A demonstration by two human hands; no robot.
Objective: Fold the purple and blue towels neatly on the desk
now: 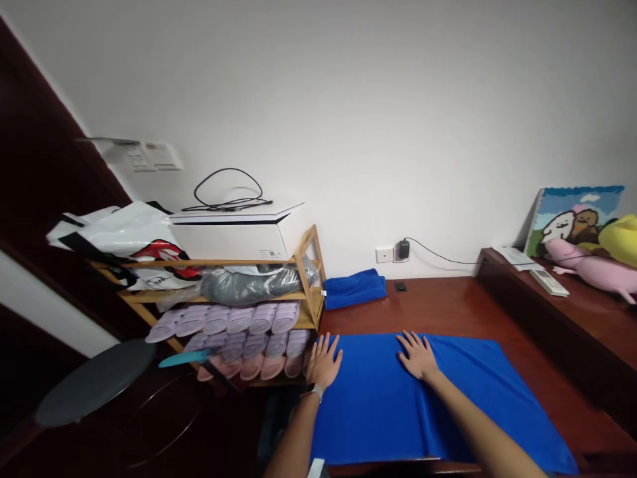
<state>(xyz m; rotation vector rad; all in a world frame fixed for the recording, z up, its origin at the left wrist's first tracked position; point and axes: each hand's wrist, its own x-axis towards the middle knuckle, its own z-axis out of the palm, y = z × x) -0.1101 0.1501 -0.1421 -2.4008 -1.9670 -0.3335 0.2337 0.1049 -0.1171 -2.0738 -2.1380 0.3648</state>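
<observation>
A blue cloth (371, 405) lies spread over the reddish-brown desk (438, 302), with a few wrinkles to the right of its middle. My left hand (324, 362) rests flat on the cloth's far left corner, fingers spread, a watch on the wrist. Near the far edge of the cloth, right of centre, my right hand (418, 355) presses down with its fingers apart. Neither hand grips anything. Behind them, against the wall, sits a folded blue cloth (355, 289).
To the left stands a wooden rack (311, 285) with slippers, bags and a white box (229, 240). A round dark stool (99, 382) is at the lower left. The raised shelf at right holds a remote (549, 282) and a pink plush toy (597, 267).
</observation>
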